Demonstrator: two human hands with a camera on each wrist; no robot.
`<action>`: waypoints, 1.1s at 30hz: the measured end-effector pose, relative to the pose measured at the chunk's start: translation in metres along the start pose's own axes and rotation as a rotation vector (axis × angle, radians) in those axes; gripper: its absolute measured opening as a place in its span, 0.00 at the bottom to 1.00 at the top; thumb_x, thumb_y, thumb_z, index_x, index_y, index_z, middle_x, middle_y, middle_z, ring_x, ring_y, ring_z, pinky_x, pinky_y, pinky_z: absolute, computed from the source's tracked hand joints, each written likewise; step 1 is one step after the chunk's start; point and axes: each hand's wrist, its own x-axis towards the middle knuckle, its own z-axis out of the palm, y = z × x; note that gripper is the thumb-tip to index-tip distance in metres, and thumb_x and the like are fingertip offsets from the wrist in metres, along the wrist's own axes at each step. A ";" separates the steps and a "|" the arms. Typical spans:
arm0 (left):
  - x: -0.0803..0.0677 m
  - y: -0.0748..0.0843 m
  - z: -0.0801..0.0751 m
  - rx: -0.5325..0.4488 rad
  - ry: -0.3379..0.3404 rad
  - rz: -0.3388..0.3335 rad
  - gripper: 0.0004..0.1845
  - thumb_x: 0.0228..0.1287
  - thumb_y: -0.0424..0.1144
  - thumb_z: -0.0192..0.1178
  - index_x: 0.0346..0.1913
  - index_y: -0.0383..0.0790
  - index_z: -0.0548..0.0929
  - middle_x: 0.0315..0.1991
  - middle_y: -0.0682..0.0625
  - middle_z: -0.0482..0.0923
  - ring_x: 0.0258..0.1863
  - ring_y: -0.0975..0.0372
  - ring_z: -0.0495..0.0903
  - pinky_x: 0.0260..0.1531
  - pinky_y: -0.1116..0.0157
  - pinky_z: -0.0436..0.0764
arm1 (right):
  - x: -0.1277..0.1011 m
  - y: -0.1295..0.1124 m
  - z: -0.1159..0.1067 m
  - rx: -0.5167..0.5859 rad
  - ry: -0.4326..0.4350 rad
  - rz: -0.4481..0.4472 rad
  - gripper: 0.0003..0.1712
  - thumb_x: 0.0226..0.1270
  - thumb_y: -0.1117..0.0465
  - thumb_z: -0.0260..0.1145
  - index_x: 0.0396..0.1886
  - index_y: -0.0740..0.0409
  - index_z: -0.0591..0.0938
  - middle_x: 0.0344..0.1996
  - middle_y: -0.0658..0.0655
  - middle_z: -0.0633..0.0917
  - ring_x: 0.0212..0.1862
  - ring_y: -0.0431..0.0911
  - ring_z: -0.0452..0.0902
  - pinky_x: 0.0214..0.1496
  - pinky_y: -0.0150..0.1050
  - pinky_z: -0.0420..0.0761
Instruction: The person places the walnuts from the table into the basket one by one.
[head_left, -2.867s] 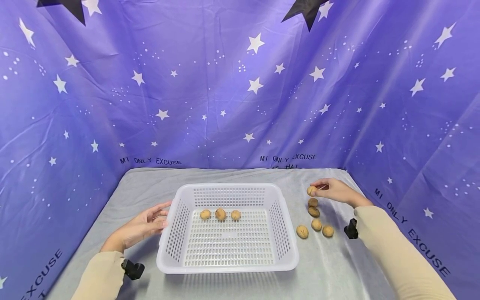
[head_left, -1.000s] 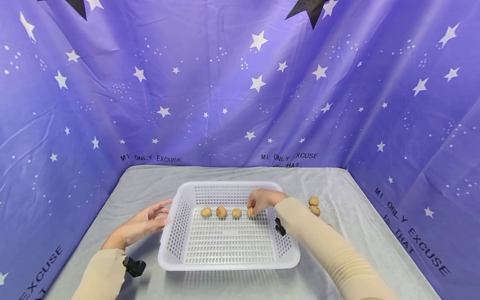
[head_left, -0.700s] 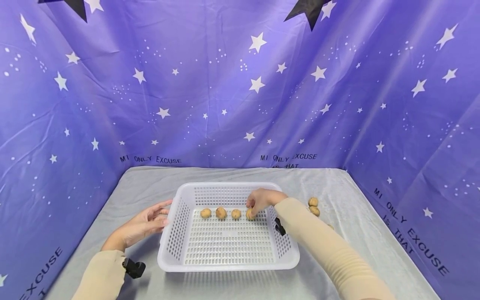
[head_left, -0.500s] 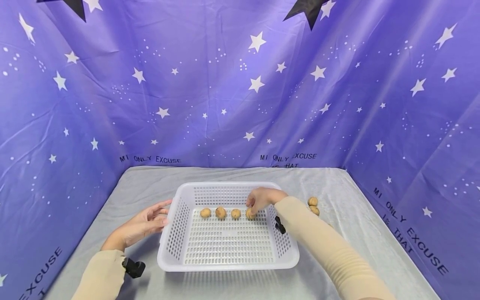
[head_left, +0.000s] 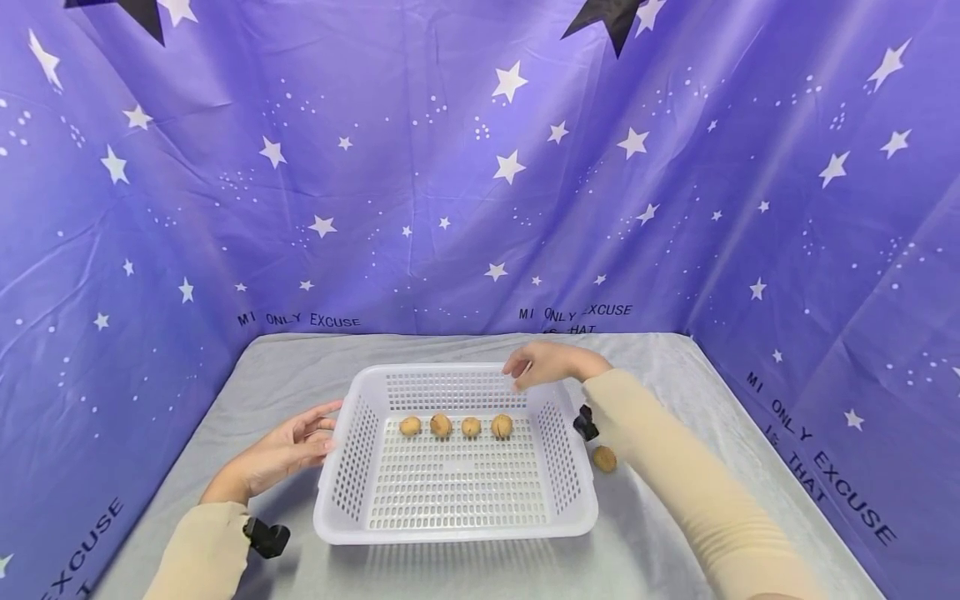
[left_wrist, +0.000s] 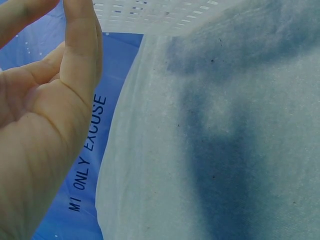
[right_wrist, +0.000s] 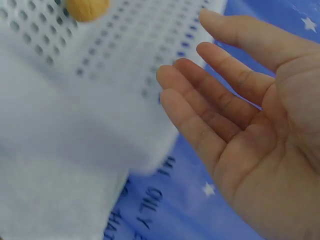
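In the head view, a white plastic basket (head_left: 457,537) with slotted walls sits in the middle of the grey cloth. A row of several walnuts (head_left: 471,427) lies across its floor, the rightmost walnut (head_left: 502,427) standing a little apart. My left hand (head_left: 281,454) rests its fingertips against the basket's left side, fingers relaxed. My right hand (head_left: 551,364) is raised over the back right rim and holds nothing; the right wrist view shows its fingers (right_wrist: 192,125) spread loosely. One walnut (right_wrist: 87,7) appears at that view's top edge.
Outside the basket, a walnut (head_left: 604,458) lies on the cloth by the right wall. The right sleeve (head_left: 675,475) covers the area where other walnuts lay. A purple star-printed curtain (head_left: 420,167) encloses the table at back and sides.
My right hand brought a walnut from the right side into the basket, set it at the row's right end and let go. It then rose back and right. The left hand stayed put.
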 end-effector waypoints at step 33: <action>0.000 -0.001 -0.001 0.008 0.013 -0.019 0.37 0.74 0.24 0.51 0.78 0.31 0.46 0.62 0.34 0.68 0.57 0.53 0.78 0.55 0.54 0.81 | -0.095 0.148 -0.001 0.110 0.180 0.237 0.27 0.65 0.61 0.67 0.58 0.75 0.77 0.53 0.71 0.81 0.56 0.63 0.76 0.62 0.60 0.73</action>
